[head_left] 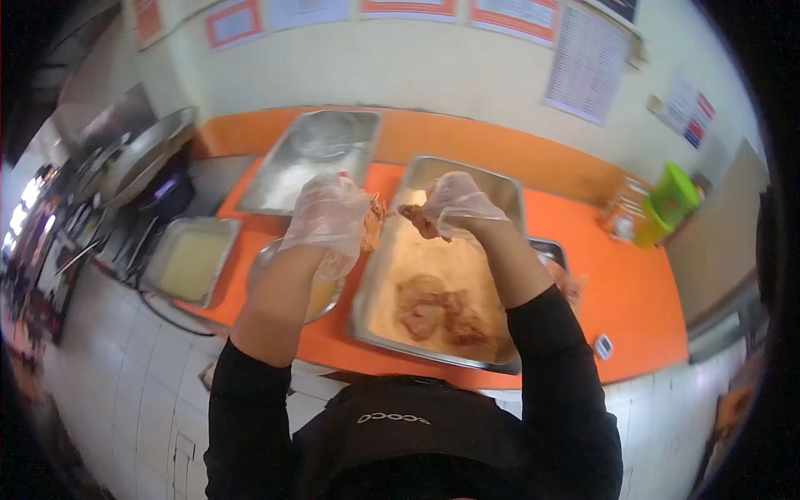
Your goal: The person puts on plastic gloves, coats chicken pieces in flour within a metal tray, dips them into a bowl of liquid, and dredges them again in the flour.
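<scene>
My left hand, in a clear plastic glove, grips a breaded chicken piece at its fingertips. Opposite it, my gloved right hand is closed on a darker chicken piece above a deep metal tray. Orange-tinted flour covers the bottom of that tray. More chicken pieces lie on the flour at the near side. Under my left wrist, partly hidden, stands a round metal bowl with yellowish liquid.
At the back left is a metal tray with white powder and a round sieve-like item. A tray of pale liquid sits at left, near a large wok. Right of the flour tray are a partly hidden container, a small timer and green containers.
</scene>
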`<state>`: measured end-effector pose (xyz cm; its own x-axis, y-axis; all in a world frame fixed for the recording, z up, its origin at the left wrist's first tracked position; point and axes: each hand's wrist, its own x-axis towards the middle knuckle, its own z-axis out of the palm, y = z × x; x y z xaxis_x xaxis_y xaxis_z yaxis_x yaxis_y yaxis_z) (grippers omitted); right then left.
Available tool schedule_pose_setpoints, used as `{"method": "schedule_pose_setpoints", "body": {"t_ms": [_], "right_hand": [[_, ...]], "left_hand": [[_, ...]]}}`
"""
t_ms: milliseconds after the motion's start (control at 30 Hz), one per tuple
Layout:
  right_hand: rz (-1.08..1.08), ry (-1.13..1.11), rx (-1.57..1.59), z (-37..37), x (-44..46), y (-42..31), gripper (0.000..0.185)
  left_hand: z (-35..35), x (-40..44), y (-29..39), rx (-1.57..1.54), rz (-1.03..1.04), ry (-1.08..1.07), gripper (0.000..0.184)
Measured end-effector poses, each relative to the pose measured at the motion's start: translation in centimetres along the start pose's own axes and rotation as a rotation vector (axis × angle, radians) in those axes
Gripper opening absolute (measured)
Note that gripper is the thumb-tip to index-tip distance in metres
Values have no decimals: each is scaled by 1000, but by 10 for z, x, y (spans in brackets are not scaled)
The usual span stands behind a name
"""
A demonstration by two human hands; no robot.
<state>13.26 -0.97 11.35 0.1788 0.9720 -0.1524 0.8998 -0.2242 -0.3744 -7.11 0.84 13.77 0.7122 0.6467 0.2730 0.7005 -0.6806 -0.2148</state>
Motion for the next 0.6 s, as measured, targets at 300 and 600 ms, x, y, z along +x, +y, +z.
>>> {"method": "schedule_pose_setpoints", "body": {"t_ms": [300,600], "right_hand": [[-345,-121,-604,73,-23,139,15],[-332,-443,-539,109,-43,158,14]], "left_hand": [[123,47,110,-400,-1,-379,29],[156,79,125,-515,-1,-460,31]]}}
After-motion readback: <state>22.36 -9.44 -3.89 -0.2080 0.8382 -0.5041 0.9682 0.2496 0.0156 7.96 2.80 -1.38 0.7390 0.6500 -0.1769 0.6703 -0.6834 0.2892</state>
